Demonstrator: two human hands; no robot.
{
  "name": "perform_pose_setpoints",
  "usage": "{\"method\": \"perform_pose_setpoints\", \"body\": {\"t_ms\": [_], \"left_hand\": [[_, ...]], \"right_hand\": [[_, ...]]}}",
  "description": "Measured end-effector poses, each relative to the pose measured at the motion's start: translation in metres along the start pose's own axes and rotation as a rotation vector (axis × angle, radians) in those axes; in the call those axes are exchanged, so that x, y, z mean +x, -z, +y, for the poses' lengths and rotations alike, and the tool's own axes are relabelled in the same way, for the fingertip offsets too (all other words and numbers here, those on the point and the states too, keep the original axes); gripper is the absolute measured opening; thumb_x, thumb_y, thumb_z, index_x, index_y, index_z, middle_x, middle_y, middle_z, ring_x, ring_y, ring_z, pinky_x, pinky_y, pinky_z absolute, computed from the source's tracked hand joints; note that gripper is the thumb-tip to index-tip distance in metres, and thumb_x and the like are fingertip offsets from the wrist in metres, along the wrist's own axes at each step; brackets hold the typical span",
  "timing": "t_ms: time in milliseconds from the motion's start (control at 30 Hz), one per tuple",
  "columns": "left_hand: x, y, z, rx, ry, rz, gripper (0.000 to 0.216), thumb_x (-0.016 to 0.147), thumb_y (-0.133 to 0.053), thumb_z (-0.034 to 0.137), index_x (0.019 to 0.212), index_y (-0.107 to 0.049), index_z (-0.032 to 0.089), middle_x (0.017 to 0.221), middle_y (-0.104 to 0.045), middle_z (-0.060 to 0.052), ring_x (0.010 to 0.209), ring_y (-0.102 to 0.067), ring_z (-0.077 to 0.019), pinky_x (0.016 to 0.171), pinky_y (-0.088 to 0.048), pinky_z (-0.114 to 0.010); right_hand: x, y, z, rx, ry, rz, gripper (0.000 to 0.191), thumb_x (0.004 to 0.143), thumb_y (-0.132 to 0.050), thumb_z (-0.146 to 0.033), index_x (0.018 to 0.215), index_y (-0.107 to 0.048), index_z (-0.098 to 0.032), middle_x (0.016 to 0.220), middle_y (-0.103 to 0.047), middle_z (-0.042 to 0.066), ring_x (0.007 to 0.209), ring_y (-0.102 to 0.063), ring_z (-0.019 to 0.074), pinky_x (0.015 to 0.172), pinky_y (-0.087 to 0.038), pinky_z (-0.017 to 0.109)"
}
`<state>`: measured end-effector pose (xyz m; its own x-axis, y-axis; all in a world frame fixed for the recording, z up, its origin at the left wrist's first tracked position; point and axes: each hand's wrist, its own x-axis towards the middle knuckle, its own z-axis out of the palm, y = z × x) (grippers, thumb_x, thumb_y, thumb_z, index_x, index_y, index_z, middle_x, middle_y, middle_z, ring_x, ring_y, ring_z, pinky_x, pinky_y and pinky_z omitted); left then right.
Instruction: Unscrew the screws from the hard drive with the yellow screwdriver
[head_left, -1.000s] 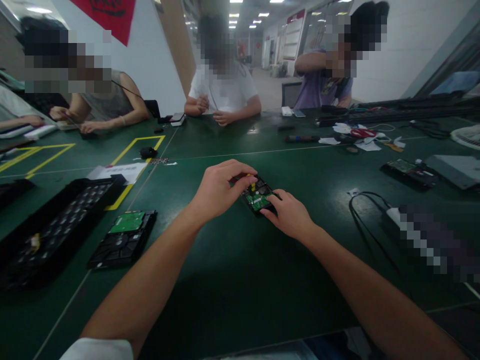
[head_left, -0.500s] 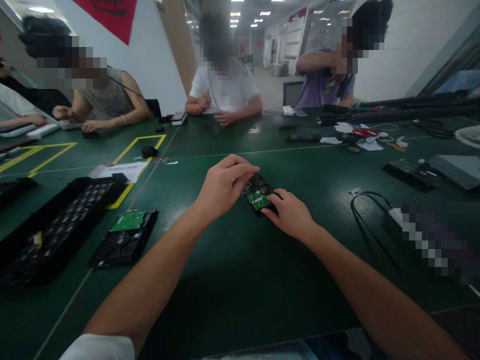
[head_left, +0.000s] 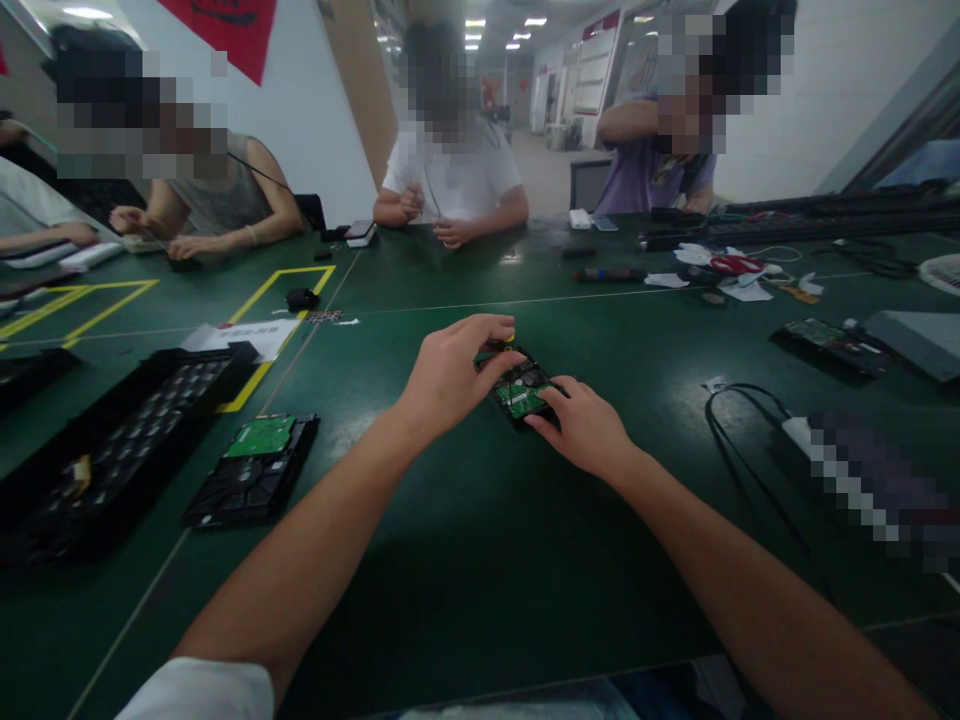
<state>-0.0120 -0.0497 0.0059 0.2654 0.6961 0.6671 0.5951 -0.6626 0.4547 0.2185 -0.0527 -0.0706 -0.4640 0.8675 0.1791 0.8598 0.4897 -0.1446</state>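
A small hard drive (head_left: 519,393) with a green circuit board facing up lies on the green table (head_left: 465,540) in front of me. My left hand (head_left: 454,371) is closed in a pinch on a small screwdriver with a yellow tip (head_left: 508,341), held upright over the drive's far corner. My right hand (head_left: 583,428) rests on the drive's near right edge, fingers curled against it and pressing it to the table.
A second hard drive (head_left: 253,469) and a long black tray (head_left: 124,440) lie at left. A black cable (head_left: 739,440) and a circuit board (head_left: 825,343) lie at right. Other people sit along the far side with small tools and paper scraps.
My left hand has shifted slightly on the screwdriver and dipped lower over the drive. My right hand has stayed on the drive. The view has drifted a little.
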Motion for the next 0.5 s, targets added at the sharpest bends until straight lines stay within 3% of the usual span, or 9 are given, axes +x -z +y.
{"method": "perform_pose_setpoints", "body": {"t_ms": [267,500], "left_hand": [[-0.0005,-0.0015,-0.0010,-0.110,0.014,0.003,0.017,0.089,-0.076,0.022,0.096,-0.061,0.018,0.122,-0.069,-0.010,0.103,-0.072,-0.0198,0.089,-0.064,-0.038],[-0.0001,-0.0006,0.0003,0.034,-0.030,-0.049,0.016,0.093,-0.069,0.017,0.108,-0.064,0.020,0.107,-0.071,-0.006,0.098,-0.068,-0.0192,0.091,-0.058,-0.037]], "right_hand": [[-0.0001,-0.0006,-0.0004,0.010,-0.006,-0.002,0.038,0.103,-0.054,-0.051,0.123,-0.065,-0.021,0.137,-0.058,0.016,0.115,-0.062,0.0307,0.090,-0.056,0.044],[0.0006,-0.0017,0.0011,0.009,0.002,0.003,0.038,0.103,-0.054,-0.051,0.123,-0.066,-0.020,0.137,-0.058,0.017,0.115,-0.062,0.0307,0.092,-0.055,0.045]]}}
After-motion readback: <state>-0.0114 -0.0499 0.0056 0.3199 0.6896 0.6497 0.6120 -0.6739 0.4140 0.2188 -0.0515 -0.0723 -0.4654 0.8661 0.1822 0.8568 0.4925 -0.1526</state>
